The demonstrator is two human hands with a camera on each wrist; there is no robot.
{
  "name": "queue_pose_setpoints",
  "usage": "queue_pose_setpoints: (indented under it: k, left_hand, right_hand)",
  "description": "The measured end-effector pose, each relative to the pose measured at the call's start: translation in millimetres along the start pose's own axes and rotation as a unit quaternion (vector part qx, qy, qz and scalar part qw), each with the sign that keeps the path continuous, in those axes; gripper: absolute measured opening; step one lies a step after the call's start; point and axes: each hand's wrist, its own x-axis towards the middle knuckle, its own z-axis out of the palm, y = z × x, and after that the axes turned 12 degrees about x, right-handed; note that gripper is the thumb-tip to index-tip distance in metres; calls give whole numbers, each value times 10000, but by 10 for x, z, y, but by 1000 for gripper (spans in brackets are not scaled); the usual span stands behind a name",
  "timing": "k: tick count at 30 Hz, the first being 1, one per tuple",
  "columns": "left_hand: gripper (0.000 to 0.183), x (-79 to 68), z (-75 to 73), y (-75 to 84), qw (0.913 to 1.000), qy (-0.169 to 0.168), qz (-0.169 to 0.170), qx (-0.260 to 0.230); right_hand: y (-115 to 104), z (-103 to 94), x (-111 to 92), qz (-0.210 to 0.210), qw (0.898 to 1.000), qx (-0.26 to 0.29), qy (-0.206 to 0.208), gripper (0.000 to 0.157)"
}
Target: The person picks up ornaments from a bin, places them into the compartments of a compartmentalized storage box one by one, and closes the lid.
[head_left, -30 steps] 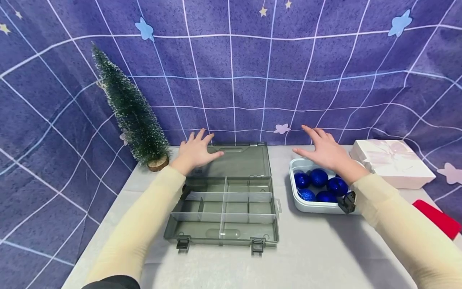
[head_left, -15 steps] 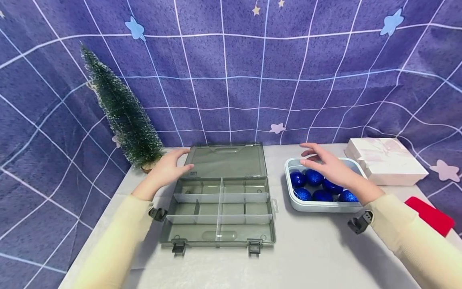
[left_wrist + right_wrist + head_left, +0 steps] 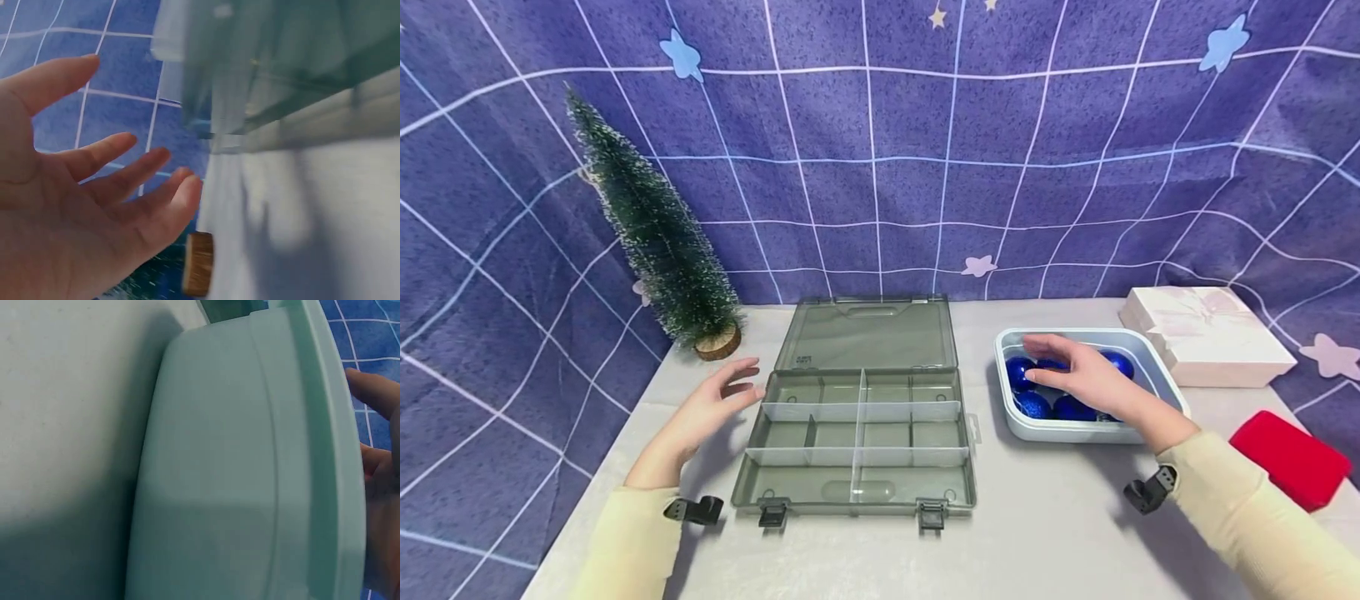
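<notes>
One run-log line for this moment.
left hand: empty, beside grey case | right hand: over blue balls in pale tub, contact unclear | case lid: laid back

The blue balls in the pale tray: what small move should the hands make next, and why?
Probably the right hand should close on the leftmost blue ball: it is over the pale tray with thumb and fingers apart, thumb near that ball, while the grey case lies open.
</notes>
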Motion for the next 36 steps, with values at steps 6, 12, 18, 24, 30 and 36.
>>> queue_pose_setpoints:
  k: [6,12,18,24,30,36]
  left_hand:
    - [73,-124,122,-171,9922,-392,-151,-1172]
    - [78,-171,225,-236,9871,-475,-279,-1500]
    - [76,-179,254,-270,9849,-515,-293,-1629]
    - [77,-182,254,-309,9834,-619,-321,-1675]
    - [77,-181,258,-324,9834,-626,-347,-1668]
    - [76,-179,262,-341,9831,-642,-362,-1674]
  right_hand:
    - [76,28,19,-187,9995,-234,-35,57]
    - [92,52,22,-263,9963,-816,-5,54]
    - [77,72,73,-350,9895,-1402,-33,50]
    - [93,114,123,-415,9815,-1870,-36,52]
    - [145,149,163,-427,9789,-1992,125,49]
    - [138,158,146,-403,9826,-1792,285,45]
